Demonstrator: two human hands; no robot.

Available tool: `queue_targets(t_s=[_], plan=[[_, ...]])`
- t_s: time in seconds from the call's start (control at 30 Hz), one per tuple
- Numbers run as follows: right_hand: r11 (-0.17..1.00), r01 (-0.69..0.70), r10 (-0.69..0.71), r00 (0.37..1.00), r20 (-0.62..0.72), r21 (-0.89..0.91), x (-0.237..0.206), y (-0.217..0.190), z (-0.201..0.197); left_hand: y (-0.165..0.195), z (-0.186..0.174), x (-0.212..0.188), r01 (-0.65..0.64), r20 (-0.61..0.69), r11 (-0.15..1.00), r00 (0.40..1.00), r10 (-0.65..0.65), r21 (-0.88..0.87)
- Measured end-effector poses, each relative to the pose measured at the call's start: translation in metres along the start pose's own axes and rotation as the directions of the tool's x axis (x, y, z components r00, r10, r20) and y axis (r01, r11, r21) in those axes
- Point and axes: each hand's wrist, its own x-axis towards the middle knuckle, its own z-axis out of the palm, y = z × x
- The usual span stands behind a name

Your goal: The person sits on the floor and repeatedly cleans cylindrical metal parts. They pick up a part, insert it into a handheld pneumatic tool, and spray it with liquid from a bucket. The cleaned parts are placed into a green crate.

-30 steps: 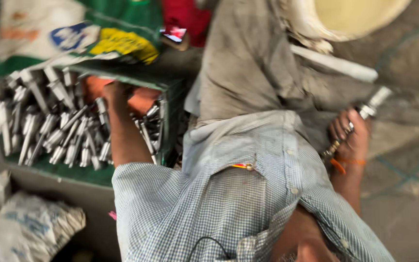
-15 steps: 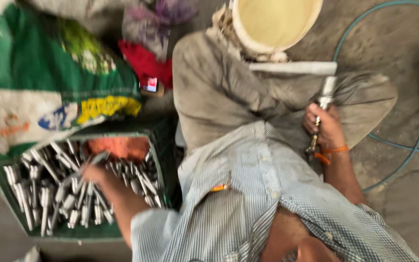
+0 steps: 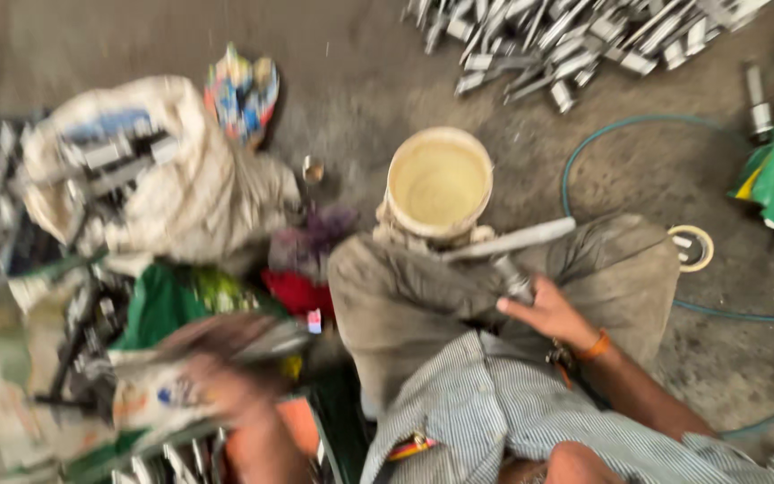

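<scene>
My left hand (image 3: 226, 381) is blurred with motion above the green crate (image 3: 338, 421) at the lower left, and it seems closed on a grey metal part (image 3: 266, 339). By my knee, my right hand (image 3: 544, 314), with an orange band on the wrist, grips a short metal part (image 3: 514, 280). A pale rod (image 3: 517, 240) lies across my grey trousers (image 3: 405, 296). More metal parts (image 3: 167, 462) fill the crate below my left hand.
A cream bucket (image 3: 439, 184) stands in front of my knees. Loose metal parts (image 3: 575, 36) are heaped on the concrete floor at the top. A white sack (image 3: 154, 188) holding parts lies at the left. A green hose (image 3: 584, 152) and a tape roll (image 3: 692, 247) are at the right.
The view has swung forward over the floor. My left hand has lifted out of the crate with a metal part. My right hand stays by my knee with its part.
</scene>
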Motion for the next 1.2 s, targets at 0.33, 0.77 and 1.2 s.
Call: queue_targets(t_s=[0.33, 0.77, 1.2], plan=[[0.957, -0.078, 0.048, 0.992, -0.113, -0.281, -0.008, -0.071, 0.003, -0.204, 0.114, -0.1, 0.641, 0.447, 0.767, 0.68, -0.582, 0.024], [0.937, -0.209, 0.123, 0.947, 0.295, 0.28, 0.007, -0.045, -0.007, -0.22, 0.127, -0.077, 0.353, 0.763, 0.934, 0.62, -0.182, -0.064], [0.98, -0.016, -0.05, 0.945, 0.323, 0.198, 0.036, -0.012, 0.014, -0.215, 0.109, -0.089, 0.34, 0.573, 0.94, 0.777, -0.262, -0.032]])
